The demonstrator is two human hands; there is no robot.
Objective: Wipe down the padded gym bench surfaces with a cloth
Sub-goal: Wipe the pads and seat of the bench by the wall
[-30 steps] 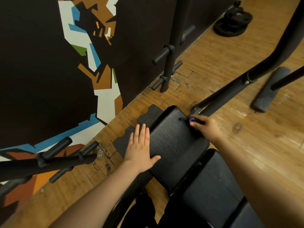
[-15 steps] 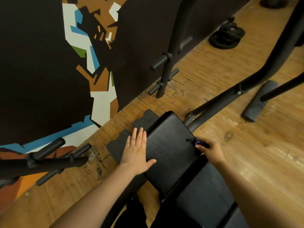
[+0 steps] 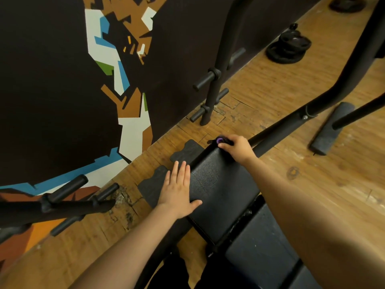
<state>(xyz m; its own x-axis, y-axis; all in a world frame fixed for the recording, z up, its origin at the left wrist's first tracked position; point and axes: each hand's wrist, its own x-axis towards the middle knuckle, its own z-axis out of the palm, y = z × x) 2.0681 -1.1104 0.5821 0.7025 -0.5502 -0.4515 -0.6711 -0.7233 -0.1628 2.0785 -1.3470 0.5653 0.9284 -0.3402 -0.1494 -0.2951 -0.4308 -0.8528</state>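
Gym – padded bench (image 3: 220, 190), weight plates (image 3: 288, 47), steel rack posts (image 3: 220, 65) on wooden floor (image 3: 312, 184).

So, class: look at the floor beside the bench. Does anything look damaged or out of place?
Yes. The wooden floor by the wall is chipped and broken, with pieces missing near the rack foot too. A black pad lies loose on the floor.

Pad (image 3: 220, 190) centre free — frame bar (image 3: 277, 130) rt.
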